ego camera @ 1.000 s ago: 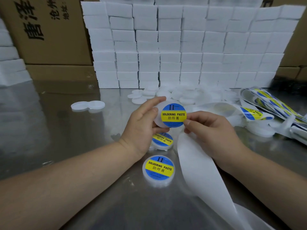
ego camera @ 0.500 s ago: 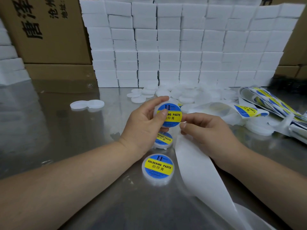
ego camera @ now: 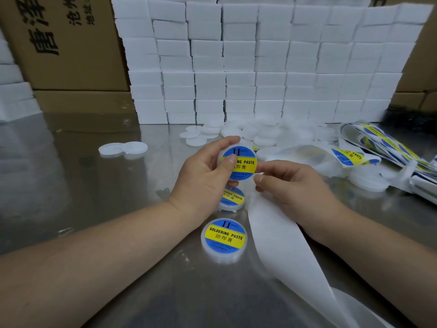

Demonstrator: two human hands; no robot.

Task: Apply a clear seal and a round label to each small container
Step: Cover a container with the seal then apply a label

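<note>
A small white container (ego camera: 246, 147) is held up above the middle of the steel table (ego camera: 94, 197), its round label (ego camera: 244, 168) facing the camera. The left hand (ego camera: 203, 178) grips it from 9 o'clock, fingers curled round the rim and the thumb (ego camera: 231, 163) pressed flat on the label. The right hand (ego camera: 298, 188) comes in from 3 o'clock with curled fingers at the rim; whether they pinch it cannot be told.

At 6 o'clock a second container (ego camera: 234, 200) lies half hidden under the left hand, and a third container (ego camera: 224, 237) lies nearer still. A white backing strip (ego camera: 283, 252) runs from under the right hand toward 5 o'clock. Loose white lids (ego camera: 272, 136) are heaped at 12 to 1 o'clock, a label roll (ego camera: 383, 147) sprawls at 3 o'clock, and two lids (ego camera: 123, 149) sit at 9 o'clock. White boxes (ego camera: 260, 62) are stacked behind, beside cartons (ego camera: 71, 50) printed with Chinese characters.

A second ago the thumb sat at the edge and the whole label showed; now it covers the first letters.

The third container reads "SOLDERING PASTE" with "助焊膏" beneath; the held one shows "NG PASTE".
</note>
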